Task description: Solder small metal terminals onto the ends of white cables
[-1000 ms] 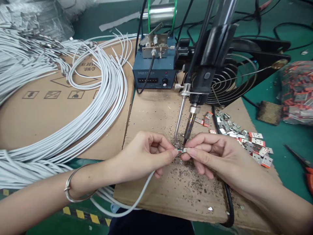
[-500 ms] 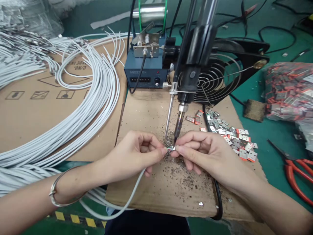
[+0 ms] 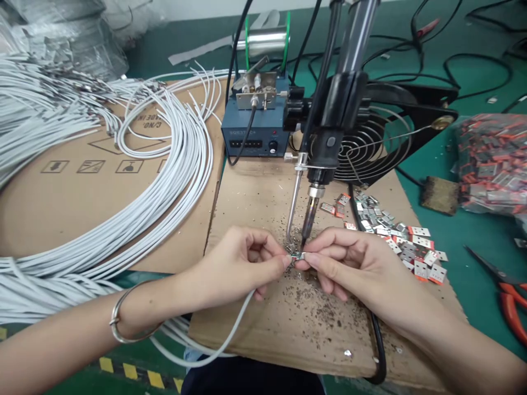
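Only the view has shifted, hands [image 3: 236,269] still pinching cable [image 3: 237,327] and connector [image 3: 303,256].

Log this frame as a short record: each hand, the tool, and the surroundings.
Left hand: pinches a white cable, thin coloured wires showing at the fingertips
Right hand: pinches a small pale piece close to those wires
Tool: soldering iron, tip down at the fingertips, contact unclear; thin metal tube alongside
Left side: bundled white cables on printed cardboard
Right side: loose USB connectors, bag of more, red-handled tool
Back: blue box, silvery spool, black fan
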Available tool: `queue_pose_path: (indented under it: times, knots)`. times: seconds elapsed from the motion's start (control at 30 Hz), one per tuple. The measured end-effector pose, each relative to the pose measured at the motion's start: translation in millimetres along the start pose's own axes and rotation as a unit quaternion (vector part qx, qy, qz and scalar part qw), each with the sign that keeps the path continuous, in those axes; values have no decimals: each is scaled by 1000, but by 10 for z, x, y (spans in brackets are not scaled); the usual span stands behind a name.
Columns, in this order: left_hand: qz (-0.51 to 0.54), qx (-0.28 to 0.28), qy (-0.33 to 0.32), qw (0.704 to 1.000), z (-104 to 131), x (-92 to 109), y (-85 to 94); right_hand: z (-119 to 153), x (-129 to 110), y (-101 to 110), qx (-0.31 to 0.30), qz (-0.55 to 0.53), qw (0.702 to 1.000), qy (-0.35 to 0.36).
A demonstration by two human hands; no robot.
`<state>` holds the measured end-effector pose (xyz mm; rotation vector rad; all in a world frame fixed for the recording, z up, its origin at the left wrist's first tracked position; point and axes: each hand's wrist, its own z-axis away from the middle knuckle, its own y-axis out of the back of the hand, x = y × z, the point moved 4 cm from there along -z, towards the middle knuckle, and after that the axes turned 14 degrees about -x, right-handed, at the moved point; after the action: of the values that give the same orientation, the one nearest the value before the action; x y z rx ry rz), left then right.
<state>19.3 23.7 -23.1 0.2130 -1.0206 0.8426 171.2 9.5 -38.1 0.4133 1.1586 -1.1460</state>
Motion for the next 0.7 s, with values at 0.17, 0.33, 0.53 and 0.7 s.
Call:
queue_pose_path:
  times: [0.17, 0.33, 0.53, 0.7]
  knots:
    - [1, -1, -3, 1000, -1, -3, -8, 11, -14, -1, -4, -9, 1000, 0]
    - [21, -6, -4, 1000, -4, -15, -1, 32, -21, 1, -7, -13, 1000, 4]
    - [39, -19, -25, 999, -12, -26, 3, 22, -10, 11, -16, -15, 1000, 16]
    - [40, -18, -33, 998, -10, -20, 8, -4, -7, 3, -17, -6, 1000, 20]
